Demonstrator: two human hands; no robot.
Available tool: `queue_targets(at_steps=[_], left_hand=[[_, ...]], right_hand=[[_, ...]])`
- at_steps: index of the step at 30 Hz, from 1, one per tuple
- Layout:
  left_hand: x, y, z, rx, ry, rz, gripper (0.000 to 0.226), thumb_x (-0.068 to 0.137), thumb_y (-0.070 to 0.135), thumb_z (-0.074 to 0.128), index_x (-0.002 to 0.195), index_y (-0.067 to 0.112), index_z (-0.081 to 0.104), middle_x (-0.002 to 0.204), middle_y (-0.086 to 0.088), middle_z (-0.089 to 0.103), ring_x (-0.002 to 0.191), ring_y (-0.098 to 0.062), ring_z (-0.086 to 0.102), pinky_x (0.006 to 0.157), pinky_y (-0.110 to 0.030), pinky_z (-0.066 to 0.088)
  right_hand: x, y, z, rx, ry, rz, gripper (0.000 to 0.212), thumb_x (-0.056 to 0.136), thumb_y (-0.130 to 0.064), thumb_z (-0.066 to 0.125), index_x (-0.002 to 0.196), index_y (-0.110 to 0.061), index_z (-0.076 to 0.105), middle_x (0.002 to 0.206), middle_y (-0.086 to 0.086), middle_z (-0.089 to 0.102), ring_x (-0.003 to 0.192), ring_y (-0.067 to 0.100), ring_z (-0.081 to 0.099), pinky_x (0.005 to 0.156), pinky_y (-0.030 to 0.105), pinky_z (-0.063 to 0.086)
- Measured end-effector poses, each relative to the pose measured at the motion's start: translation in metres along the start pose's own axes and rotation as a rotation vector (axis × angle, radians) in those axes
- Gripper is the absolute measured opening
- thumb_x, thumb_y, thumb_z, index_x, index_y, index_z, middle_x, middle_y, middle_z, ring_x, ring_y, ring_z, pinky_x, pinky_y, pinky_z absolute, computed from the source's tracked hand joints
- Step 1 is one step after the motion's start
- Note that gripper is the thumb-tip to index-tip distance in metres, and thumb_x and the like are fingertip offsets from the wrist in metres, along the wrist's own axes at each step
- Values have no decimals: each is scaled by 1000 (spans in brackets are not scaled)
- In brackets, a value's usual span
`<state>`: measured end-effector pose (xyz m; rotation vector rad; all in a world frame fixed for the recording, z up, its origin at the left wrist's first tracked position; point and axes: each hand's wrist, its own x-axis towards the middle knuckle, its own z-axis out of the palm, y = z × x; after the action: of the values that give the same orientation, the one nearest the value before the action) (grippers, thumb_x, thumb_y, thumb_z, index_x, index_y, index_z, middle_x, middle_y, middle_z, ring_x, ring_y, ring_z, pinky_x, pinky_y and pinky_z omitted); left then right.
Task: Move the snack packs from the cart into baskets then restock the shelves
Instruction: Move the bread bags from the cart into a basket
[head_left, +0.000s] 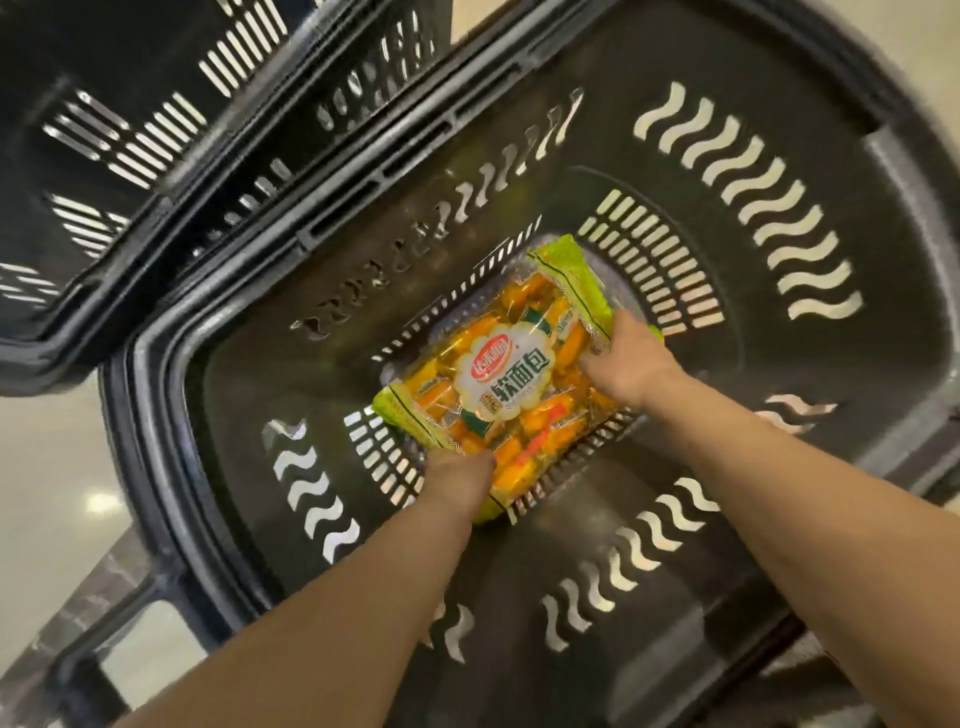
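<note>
One snack pack (511, 374), green-edged with orange rolls and a white label, lies flat at the bottom of a deep black plastic basket (171, 431). My left hand (460, 480) grips the pack's near left corner. At the pack's right edge, my right hand (626, 364) holds it with fingers curled over the wrapper. Both forearms reach down into the basket from the lower edge of the view.
A second black slotted basket (156, 171) stands against the first at the upper left; its inside is dark. A pale glossy floor (47, 467) shows at the left, with a dark frame (104, 639) at the lower left.
</note>
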<state>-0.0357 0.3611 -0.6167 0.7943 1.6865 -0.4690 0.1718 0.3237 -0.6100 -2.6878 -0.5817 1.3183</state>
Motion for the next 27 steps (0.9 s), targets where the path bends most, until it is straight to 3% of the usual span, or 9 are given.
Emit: queue_targets(at_steps=[5, 9, 11, 13, 16, 19, 25, 27], left_hand=[[-41, 19, -28, 412, 6, 437, 68, 92, 21, 66, 154, 26, 36, 145, 0, 50, 138, -26, 47, 116, -45, 41], [-104, 42, -55, 716, 73, 731, 60, 95, 12, 57, 151, 13, 37, 145, -9, 46, 139, -29, 41, 116, -40, 35], [-143, 51, -71, 873, 130, 858, 60, 99, 21, 55, 155, 14, 34, 152, -8, 41, 143, -29, 37, 116, -39, 33], [-191, 61, -88, 1068, 212, 942, 67, 104, 35, 49, 162, 17, 21, 167, -8, 24, 153, -30, 22, 125, -42, 24], [-276, 76, -112, 1328, 336, 1050, 73, 105, 50, 40, 165, 22, 8, 172, -8, 6, 158, -33, 6, 128, -47, 12], [-368, 91, -134, 1448, 417, 1124, 78, 103, 57, 38, 165, 25, 5, 173, -8, -1, 158, -35, -2, 128, -51, 4], [-525, 95, -164, 1513, 496, 1394, 81, 97, 57, 50, 164, 26, 16, 172, -11, 9, 158, -39, 3, 127, -56, 3], [-569, 88, -166, 1573, 515, 1413, 82, 99, 59, 46, 164, 27, 9, 173, -9, 2, 158, -38, -3, 127, -57, 0]], right_hand=[[-38, -10, -22, -80, 23, 9, 66, 89, -38, 63, 146, -13, 39, 143, 18, 50, 131, 39, 48, 106, 46, 45], [-99, -27, -60, -203, 141, -109, 62, 92, -36, 60, 147, -15, 41, 136, 16, 53, 127, 36, 48, 102, 45, 43], [-135, -35, -80, -340, 226, -168, 63, 92, -41, 60, 149, -19, 41, 130, 13, 55, 123, 34, 50, 100, 45, 44], [-176, -45, -104, -447, 329, -236, 64, 88, -41, 64, 146, -21, 47, 127, 13, 57, 122, 32, 50, 104, 47, 43], [-246, -62, -142, -494, 446, -267, 66, 83, -38, 72, 143, -22, 53, 139, 17, 55, 135, 36, 45, 116, 60, 28], [-326, -80, -183, -462, 490, -257, 66, 85, -40, 71, 147, -26, 50, 152, 18, 46, 145, 38, 36, 121, 62, 17], [-483, -89, -247, -292, 617, -230, 71, 80, -40, 76, 145, -26, 52, 150, 14, 47, 143, 35, 38, 121, 60, 20], [-528, -84, -262, -231, 645, -212, 72, 80, -41, 75, 147, -27, 49, 151, 13, 45, 143, 34, 36, 122, 58, 20]])
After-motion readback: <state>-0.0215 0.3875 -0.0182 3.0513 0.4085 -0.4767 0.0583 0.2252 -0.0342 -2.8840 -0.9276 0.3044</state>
